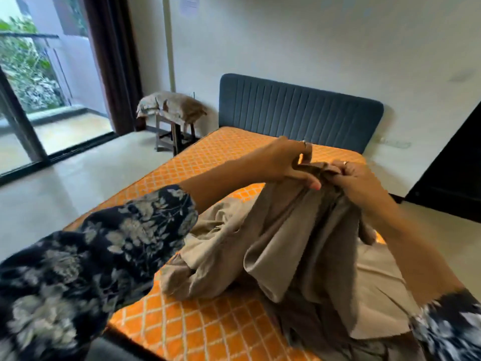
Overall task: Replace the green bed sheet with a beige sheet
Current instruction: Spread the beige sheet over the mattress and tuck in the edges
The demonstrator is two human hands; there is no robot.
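Beige soft cotton sheet (294,246) bunched near on bare orange quilted mattress (208,324); limp, light, slips. Pinched at top edge by left hand (286,165) and right hand (356,183). Better held at corners.

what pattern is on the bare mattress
Orange with a white diamond lattice, on the mattress; the head view shows it best.

Daylight is coming in through the glass door (28,100) at the left, leaving the room evenly bright and the pale floor (78,183) shining with soft glare. Shadows are staying faint. The wide lens is bending straight lines near the edges. Motion blur is smearing the patterned sleeve (78,269) at the lower left and the frame's lower right corner.
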